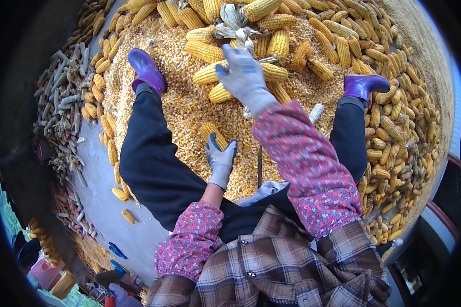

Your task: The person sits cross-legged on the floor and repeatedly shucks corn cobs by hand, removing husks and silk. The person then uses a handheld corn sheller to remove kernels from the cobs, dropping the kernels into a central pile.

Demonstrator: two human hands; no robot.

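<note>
My left hand (219,163), in a pale glove with blue-coated fingers, grips a yellow ear of corn (213,133) low over the loose kernels (184,126). Blurred by motion, my right hand (242,75) is over a heap of corn ears between my boots. Its thumb stands apart from the fingers, and I see nothing held in it. Husked ears (204,51) lie around it, and dry husks (234,27) show just beyond the fingertips. A thin dark rod (260,165) stands among the kernels between my forearms. A bare cob (315,113) lies beside my right sleeve.
Purple boots (148,71) flank the kernels. More ears (388,130) are piled along the right. Stripped cobs and husks (63,88) lie on the left, past the grey floor (103,207). At lower left is another person's purple-gloved hand (123,296), near blue gloves (117,251).
</note>
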